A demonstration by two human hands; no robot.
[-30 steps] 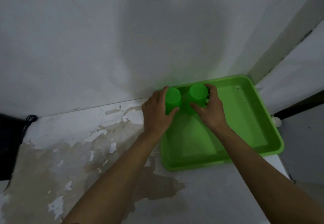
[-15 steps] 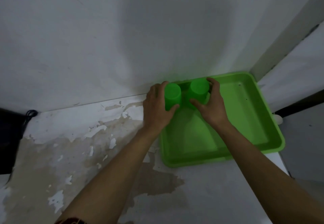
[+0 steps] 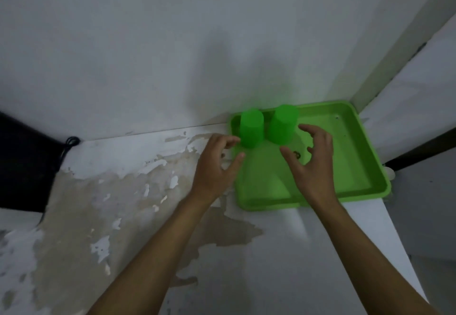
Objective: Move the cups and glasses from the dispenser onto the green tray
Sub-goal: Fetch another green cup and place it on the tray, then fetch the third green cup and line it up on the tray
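Note:
Two green cups stand upside down, side by side, at the far left corner of the green tray (image 3: 355,164): the left cup (image 3: 251,128) and the right cup (image 3: 283,124). My left hand (image 3: 217,164) hovers just short of the left cup, fingers spread, holding nothing. My right hand (image 3: 312,160) is over the tray floor just right of and in front of the right cup, fingers apart and curled, empty. No dispenser is in view.
The tray sits in the right corner of a white counter (image 3: 123,191) with peeling, stained paint, against a white wall (image 3: 172,55). A dark object with a black cable (image 3: 70,142) lies at the far left. The counter's right edge runs close past the tray.
Both hands have let go of the cups and drawn back toward me, fingers opening. The cups stay standing on the tray.

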